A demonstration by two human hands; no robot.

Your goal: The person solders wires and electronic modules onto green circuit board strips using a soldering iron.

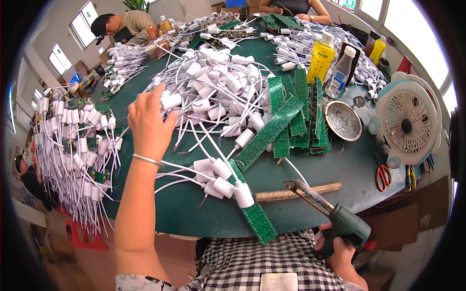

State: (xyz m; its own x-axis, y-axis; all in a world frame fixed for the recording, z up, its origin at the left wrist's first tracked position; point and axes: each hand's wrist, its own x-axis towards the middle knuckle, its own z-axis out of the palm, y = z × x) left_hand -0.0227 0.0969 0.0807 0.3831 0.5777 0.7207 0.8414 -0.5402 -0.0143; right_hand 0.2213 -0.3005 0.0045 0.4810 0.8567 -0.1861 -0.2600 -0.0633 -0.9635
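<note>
My left hand (pixel 148 119) reaches over the left side of a pile of white lamp holders with cables (pixel 199 80). Its fingers and thumb are spread beside one white lamp holder (pixel 171 101); whether they touch it I cannot tell. Low by the table's front edge, my right hand (pixel 340 250) grips a dark green soldering gun (pixel 352 224), its tip pointing up and left. Between the hands lies a green circuit board strip (pixel 262 224), jutting past the edge. Several white lamp holders (pixel 223 186) rest on and beside it, their cables running left and up.
Stacked green board strips (pixel 296 114) lie right of the pile. A wooden stick (pixel 298 192), metal bowl (pixel 343 120), bottles (pixel 321 56), red-handled scissors (pixel 383 178) and fan (pixel 407 123) stand or lie rightward. Wired lamp holders (pixel 77 145) hang at left. Two people work across the table (pixel 184 213).
</note>
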